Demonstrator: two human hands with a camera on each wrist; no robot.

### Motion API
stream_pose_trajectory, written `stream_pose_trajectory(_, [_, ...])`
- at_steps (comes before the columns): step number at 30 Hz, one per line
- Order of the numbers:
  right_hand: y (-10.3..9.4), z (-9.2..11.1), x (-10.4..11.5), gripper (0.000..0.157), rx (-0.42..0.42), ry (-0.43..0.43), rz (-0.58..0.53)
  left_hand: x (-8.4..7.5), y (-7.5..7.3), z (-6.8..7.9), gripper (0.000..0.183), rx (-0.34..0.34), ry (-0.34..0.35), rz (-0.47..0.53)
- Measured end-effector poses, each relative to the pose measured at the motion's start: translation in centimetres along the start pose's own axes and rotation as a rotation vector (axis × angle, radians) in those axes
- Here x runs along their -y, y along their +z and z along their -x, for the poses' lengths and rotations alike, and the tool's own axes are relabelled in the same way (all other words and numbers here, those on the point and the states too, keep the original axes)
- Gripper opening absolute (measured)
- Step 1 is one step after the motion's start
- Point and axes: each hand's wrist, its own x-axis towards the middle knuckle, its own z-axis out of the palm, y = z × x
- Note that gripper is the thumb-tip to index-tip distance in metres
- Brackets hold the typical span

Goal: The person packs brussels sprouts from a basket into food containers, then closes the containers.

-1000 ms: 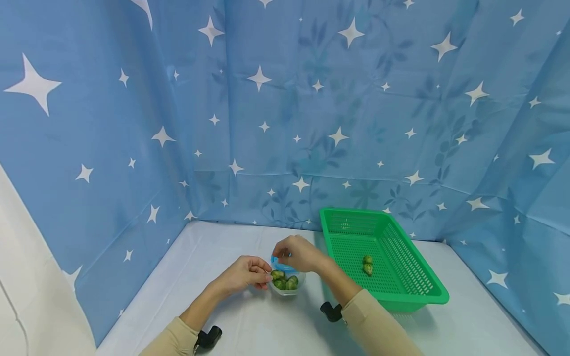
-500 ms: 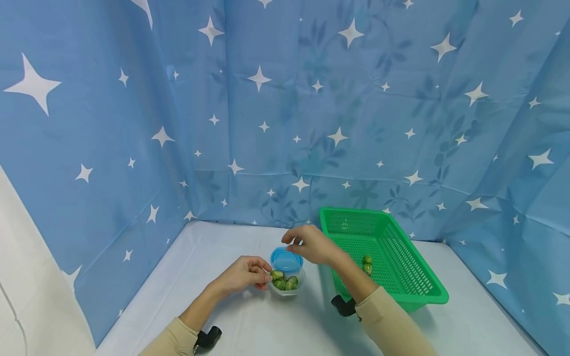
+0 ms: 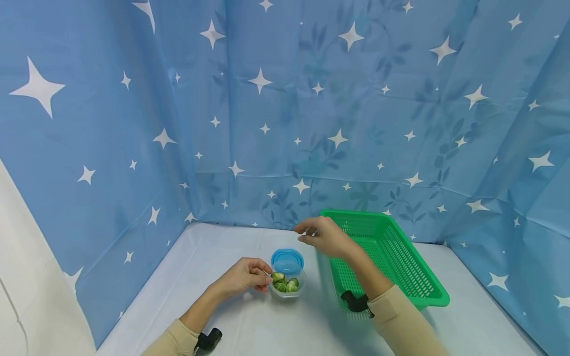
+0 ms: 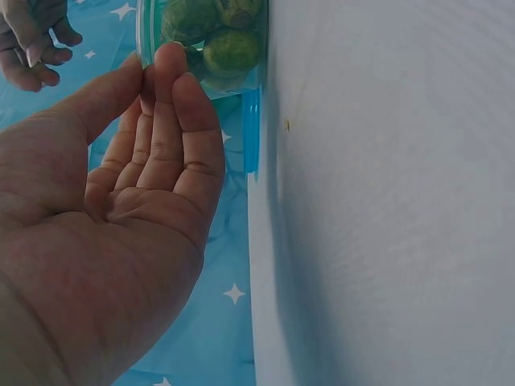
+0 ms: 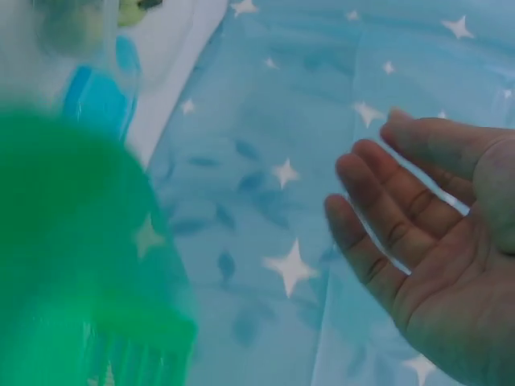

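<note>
A small clear plastic container (image 3: pixel 289 295) with several Brussels sprouts (image 3: pixel 280 286) in it stands on the white table. Its rim is pinched between the thumb and fingers of my left hand (image 3: pixel 246 275), as the left wrist view (image 4: pixel 143 157) shows from close up. Just behind the container lies a blue lid (image 3: pixel 287 261). My right hand (image 3: pixel 328 238) is in the air between the lid and the green basket (image 3: pixel 438 296), its fingers relaxed and holding nothing. In the right wrist view its fingers (image 5: pixel 394 213) are loosely bent and spread.
The green basket stands at the right, partly behind my right forearm; the sprouts in it are hidden now. A blue curtain (image 3: pixel 285 109) with white stars closes off the back and both sides of the white table (image 3: pixel 249 326).
My right hand has left the blue lid and moved up and to the right, over the basket's near-left side. My left hand has stayed at the container.
</note>
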Motion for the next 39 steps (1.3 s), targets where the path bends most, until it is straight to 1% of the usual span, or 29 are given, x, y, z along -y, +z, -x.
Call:
stream_pose_trajectory(4, [-1.4,0.3,-0.7,0.023,-0.029,0.012,-0.015,0.0,0.0,0.0,0.027,-0.005,-0.005,0.004])
stream_pose_trajectory(10, [-3.4,0.9,-1.8,0.025,-0.051,0.064,-0.037,0.0,0.1,0.0,0.027,-0.007,-0.004,0.001])
stream_pose_trajectory(16, [-4.7,1.4,-3.4,0.026,-0.082,0.117,-0.065,0.1,0.1,0.0,0.027,-0.007,-0.009,0.005])
stream_pose_trajectory(19, [-5.1,1.6,-4.5,0.026,-0.102,0.141,-0.097,0.1,0.2,0.0,0.027,-0.011,-0.014,0.002])
stream_pose_trajectory(26, [-5.8,2.1,-6.8,0.028,-0.13,0.154,-0.158,-0.2,0.1,0.1,0.029,-0.015,-0.018,-0.003])
stream_pose_trajectory(34, [-6.2,2.7,-8.5,0.026,-0.153,0.194,-0.188,-0.3,0.0,0.1,0.029,-0.015,-0.016,-0.003])
stream_pose_trajectory(39, [-6.1,3.2,-9.5,0.027,-0.159,0.238,-0.196,-0.1,0.0,0.0,0.029,-0.01,-0.021,0.008])
